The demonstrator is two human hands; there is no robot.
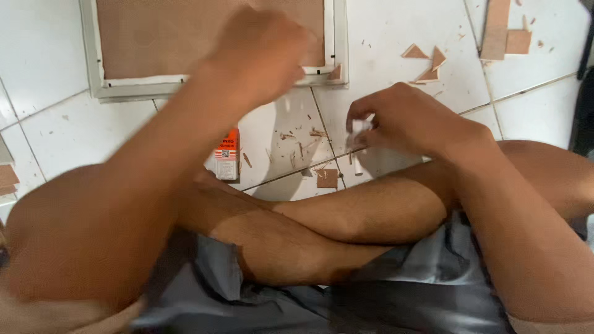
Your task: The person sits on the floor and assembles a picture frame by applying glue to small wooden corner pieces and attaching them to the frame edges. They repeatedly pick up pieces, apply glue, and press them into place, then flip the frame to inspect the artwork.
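Head view: the person sits cross-legged on a white tiled floor (49, 80). Left hand (263, 52), blurred, hovers over the near edge of a white frame (213, 80) holding a brown board (185, 31); its grip cannot be told. Right hand (402, 120) pinches a small white piece (359, 128) in closed fingers. A small orange-and-white box (226, 154) stands by the knee, contents unseen. Wood scraps (427, 62) lie near the far edge.

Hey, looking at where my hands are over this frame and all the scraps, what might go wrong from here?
1. The left hand is blurred over the framed board; a fast move there may knock the frame's corner out of line.
2. Splinters and triangular offcuts litter the tiled floor beside bare legs; they might prick skin.
3. The small white piece pinched by the right hand looks easy to drop.
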